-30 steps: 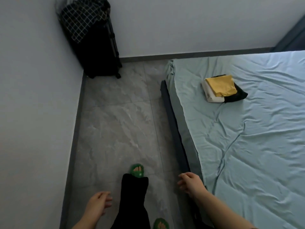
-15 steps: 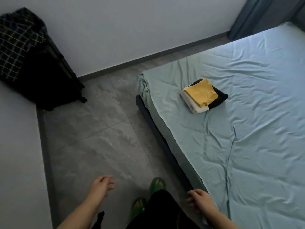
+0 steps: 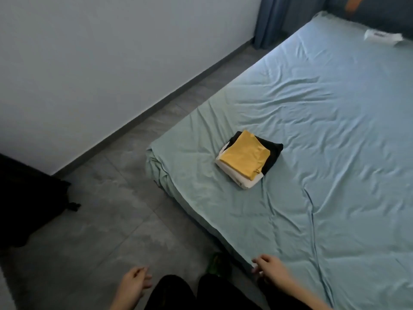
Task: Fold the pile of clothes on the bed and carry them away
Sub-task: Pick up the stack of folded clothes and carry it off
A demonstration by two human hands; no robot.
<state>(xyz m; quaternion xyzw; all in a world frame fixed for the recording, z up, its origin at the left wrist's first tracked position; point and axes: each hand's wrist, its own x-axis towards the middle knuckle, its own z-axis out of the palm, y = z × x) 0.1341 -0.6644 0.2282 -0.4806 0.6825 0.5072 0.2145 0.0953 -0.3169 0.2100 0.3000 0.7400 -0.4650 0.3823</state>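
Observation:
A small stack of folded clothes [image 3: 245, 159] lies on the bed [image 3: 324, 153] near its left corner: a yellow piece on top, a white one under it, a black one at the back. My left hand [image 3: 134, 285] hangs over the floor at the bottom of the view, fingers loosely curled and holding nothing. My right hand [image 3: 269, 268] is low at the bed's near edge, fingers bent, with nothing in it. Both hands are well short of the stack.
The bed carries a wrinkled pale green sheet. A dark suitcase [image 3: 24, 204] stands at the left against the white wall. Grey floor tiles [image 3: 107, 220] lie between wall and bed. A blue curtain [image 3: 270, 19] hangs at the far corner. A white object [image 3: 382, 38] lies far up the bed.
The view has swung to the right, so the suitcase slid to the left edge and more of the bed shows. My right hand now sits at the bed's edge. The stack has not moved.

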